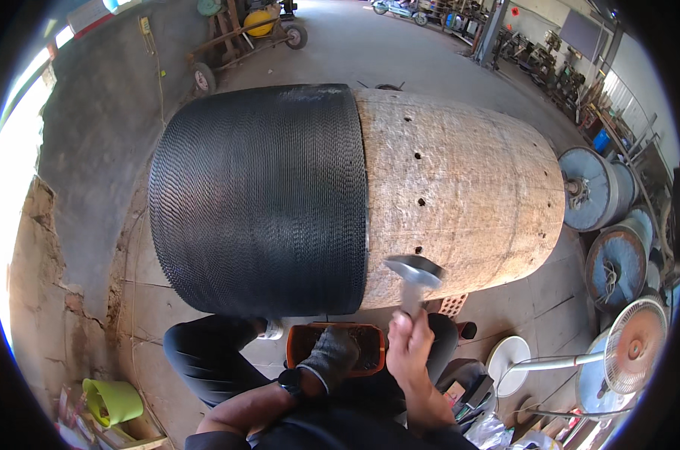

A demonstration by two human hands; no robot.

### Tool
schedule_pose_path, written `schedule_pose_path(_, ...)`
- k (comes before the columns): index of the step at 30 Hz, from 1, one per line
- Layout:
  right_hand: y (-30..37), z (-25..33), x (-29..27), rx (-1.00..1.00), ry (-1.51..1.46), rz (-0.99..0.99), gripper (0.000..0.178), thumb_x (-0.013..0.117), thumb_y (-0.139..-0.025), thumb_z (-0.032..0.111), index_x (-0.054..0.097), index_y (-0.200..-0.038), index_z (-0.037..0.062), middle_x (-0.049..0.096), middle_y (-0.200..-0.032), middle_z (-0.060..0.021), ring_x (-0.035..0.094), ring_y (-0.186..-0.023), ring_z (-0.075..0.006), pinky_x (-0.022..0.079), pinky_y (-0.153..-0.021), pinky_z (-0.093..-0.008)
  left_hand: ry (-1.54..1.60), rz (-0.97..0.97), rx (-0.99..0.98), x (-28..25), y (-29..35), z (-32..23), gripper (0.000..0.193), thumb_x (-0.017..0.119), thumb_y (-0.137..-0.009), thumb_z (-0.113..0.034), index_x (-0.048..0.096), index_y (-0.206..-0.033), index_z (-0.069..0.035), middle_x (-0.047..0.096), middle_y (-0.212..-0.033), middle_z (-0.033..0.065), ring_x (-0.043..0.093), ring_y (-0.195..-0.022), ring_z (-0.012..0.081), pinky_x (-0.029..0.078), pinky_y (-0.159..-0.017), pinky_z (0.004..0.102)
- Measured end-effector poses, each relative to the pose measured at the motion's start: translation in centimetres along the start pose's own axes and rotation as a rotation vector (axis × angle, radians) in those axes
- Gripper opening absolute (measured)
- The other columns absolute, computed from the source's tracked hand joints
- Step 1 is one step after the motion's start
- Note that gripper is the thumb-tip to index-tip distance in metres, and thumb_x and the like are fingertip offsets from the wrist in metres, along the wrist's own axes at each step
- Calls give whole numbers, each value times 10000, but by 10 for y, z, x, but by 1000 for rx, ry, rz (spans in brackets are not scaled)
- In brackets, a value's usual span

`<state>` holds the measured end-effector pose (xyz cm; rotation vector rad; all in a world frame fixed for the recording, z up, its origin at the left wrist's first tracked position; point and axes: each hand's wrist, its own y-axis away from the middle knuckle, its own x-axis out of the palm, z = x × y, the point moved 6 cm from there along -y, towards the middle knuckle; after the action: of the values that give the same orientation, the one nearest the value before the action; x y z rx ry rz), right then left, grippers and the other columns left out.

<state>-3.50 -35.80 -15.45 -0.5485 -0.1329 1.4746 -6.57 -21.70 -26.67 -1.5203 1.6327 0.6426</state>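
Observation:
A large drum lies sideways before me. Its left half is wrapped in dark, close-ridged material (257, 195). The right half shows a pale, rough wooden surface (467, 187) with several dark holes. My right hand (410, 345) is closed round the handle of a hammer (415, 271), whose head is raised in front of the lower edge of the bare wood. My left hand (332, 358), in a grey glove, reaches into an orange box (381, 346) between my knees. Dark small contents lie in that box, too fine to make out. The fingertips of the gloved hand are hidden.
A white standing fan (635, 345) lies tilted at the lower right. Several blue-grey spools (591, 187) line the right side. A yellow-green bucket (113, 400) stands at the lower left. A wheeled cart (246, 41) is beyond the drum, by the grey wall (100, 127).

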Motion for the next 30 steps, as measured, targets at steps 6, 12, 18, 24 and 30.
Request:
schedule_pose_path(6, -14, 12, 6, -110, 439, -12, 145, 598, -990, 147, 556, -972, 9, 536, -616, -208, 569, -525, -420, 432, -463, -431, 62, -13, -61, -16, -4, -14, 254, 575, -924, -176, 667, -763, -2, 679, -771, 189, 667, -760, 414, 534, -687, 498)
schedule_pose_path(12, 13, 28, -10, -240, -194, -205, 247, 471, -1051, 178, 551, -935, -25, 566, -725, -145, 532, -546, -214, 431, -508, -327, 105, -73, 102, -51, 4, -23, 175, 529, -950, -95, 603, -813, -14, 620, -712, 107, 610, -679, 331, 463, -624, 496)
schedule_pose_path(18, 4, -17, 10, 26, 421, 51, 168, 617, -965, 110, 564, -1042, -30, 624, -738, -259, 635, -653, -472, 505, -540, -478, -307, -683, 538, -175, -36, -54, 114, 595, -854, -31, 569, -956, 13, 609, -884, 152, 623, -823, 367, 533, -762, 434)
schedule_pose_path(24, 12, -3, -4, -167, 82, -98, 217, 545, -1023, 184, 538, -950, -20, 496, -633, -72, 556, -532, -201, 424, -485, -344, -319, -854, 543, -231, -88, -9, 424, 666, -787, -39, 608, -1204, -93, 615, -1048, 68, 620, -918, 274, 490, -894, 489)
schedule_pose_path(30, 9, 0, -7, -91, 203, -107, 204, 509, -1040, 168, 537, -990, -28, 547, -667, -44, 517, -571, -98, 406, -490, -296, -397, -862, 524, -225, -91, -7, 469, 717, -763, -62, 640, -1221, -124, 578, -1123, 57, 602, -984, 283, 492, -906, 504)
